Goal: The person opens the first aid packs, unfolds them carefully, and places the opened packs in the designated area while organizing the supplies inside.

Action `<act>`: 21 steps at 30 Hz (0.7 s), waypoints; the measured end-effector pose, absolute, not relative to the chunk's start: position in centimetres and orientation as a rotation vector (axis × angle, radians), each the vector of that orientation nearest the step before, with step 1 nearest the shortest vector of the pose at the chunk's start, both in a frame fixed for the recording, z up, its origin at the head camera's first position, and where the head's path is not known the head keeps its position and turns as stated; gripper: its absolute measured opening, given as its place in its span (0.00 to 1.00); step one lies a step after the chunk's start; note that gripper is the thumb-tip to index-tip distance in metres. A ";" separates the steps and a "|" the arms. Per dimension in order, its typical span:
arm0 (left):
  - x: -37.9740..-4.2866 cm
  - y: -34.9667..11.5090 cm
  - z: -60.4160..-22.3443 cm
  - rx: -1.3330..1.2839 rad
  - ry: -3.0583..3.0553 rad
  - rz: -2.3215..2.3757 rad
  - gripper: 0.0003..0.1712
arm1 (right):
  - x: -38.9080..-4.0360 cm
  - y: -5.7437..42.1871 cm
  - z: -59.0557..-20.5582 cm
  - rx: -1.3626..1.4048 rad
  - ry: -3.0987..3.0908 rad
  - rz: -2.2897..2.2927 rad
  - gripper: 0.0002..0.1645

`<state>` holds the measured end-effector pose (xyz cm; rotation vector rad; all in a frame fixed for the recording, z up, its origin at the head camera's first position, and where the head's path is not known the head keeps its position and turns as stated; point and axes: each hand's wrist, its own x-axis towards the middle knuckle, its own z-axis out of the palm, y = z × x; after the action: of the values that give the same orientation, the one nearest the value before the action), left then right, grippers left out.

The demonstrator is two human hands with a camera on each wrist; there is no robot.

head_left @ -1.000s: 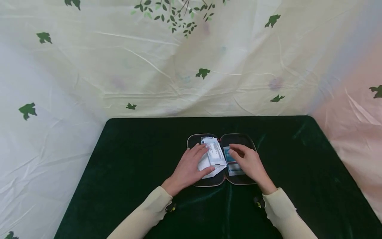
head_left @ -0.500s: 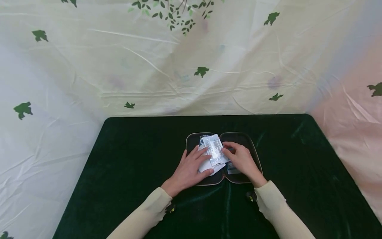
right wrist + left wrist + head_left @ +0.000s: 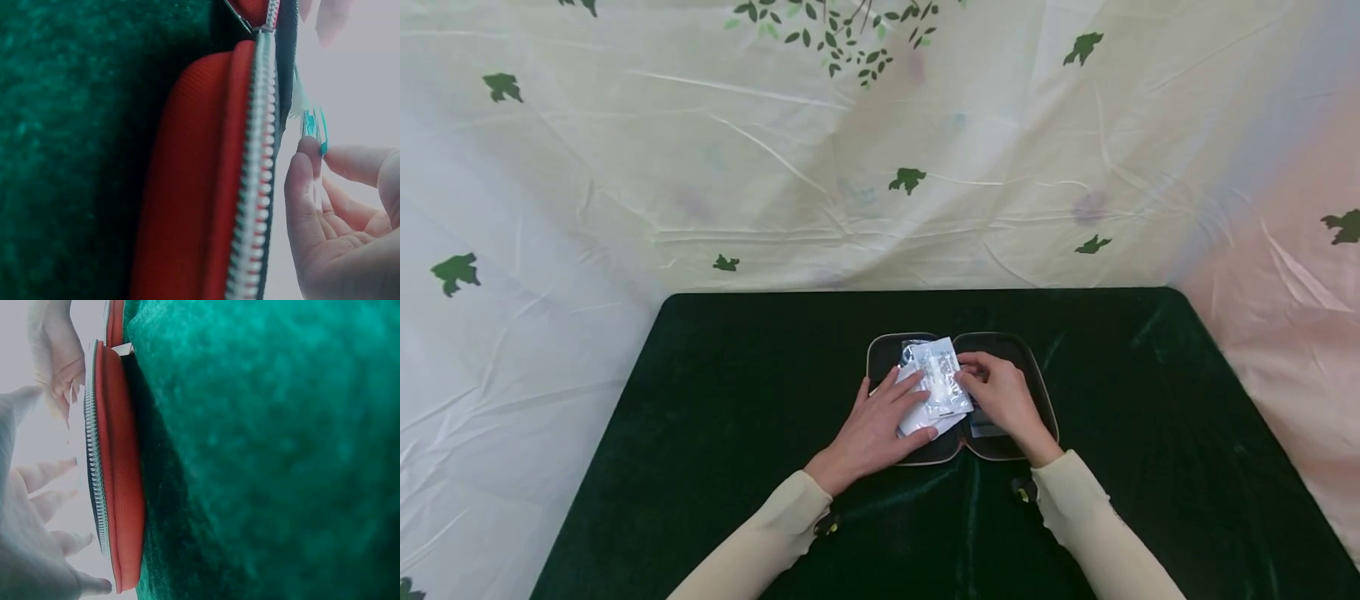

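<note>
A zip case (image 3: 122, 481), red outside and black inside, lies spread wide on the table. My left hand (image 3: 872, 429) reaches over its left half, fingers spread and resting on packets. On top there is a shiny silver-white packet (image 3: 942, 379) with print, with a plain white packet (image 3: 946, 423) under it. My right hand (image 3: 1006, 398) is over the right half, thumb and fingertips at the shiny packet's right edge. In the right wrist view those fingers pinch a clear, teal-edged packet (image 3: 310, 124). A bluish packet (image 3: 985, 427) in the right half is mostly hidden beneath my hand.
Dark green velvet cloth (image 3: 760, 358) covers the table around the case. Behind it hangs a pale curtain (image 3: 820, 183) with green leaf prints. The zipper teeth (image 3: 259, 181) run along the case's rim.
My right hand has moved left from the blue packet in the right half to the pile's edge. A shiny silver-white packet now tops the white pile. My left hand has barely shifted.
</note>
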<state>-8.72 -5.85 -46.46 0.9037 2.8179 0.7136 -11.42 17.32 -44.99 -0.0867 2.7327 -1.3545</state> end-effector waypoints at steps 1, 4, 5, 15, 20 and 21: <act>-8.7 -5.8 -46.5 0.902 2.818 0.710 0.39 | -11.4 17.3 -45.0 -0.081 2.736 -1.358 0.19; -8.7 -5.7 -46.4 0.903 2.821 0.704 0.38 | -11.4 17.4 -45.1 -0.071 2.754 -1.358 0.19; -8.7 -5.7 -46.4 0.904 2.820 0.707 0.38 | -11.4 17.4 -45.1 -0.063 2.762 -1.356 0.19; -8.7 -5.7 -46.5 0.892 2.831 0.746 0.39 | -10.6 18.1 -45.0 0.008 2.768 -1.436 0.19; -8.7 -5.6 -46.5 0.876 2.847 0.751 0.39 | -10.0 18.9 -44.7 0.025 2.781 -1.485 0.19; -8.7 -5.5 -46.5 0.875 2.848 0.751 0.39 | -9.9 19.1 -44.7 0.025 2.790 -1.483 0.19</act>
<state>-8.71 -5.53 -46.48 0.8747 2.8479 0.7511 -9.95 19.11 -44.69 0.0253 2.7902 -1.4830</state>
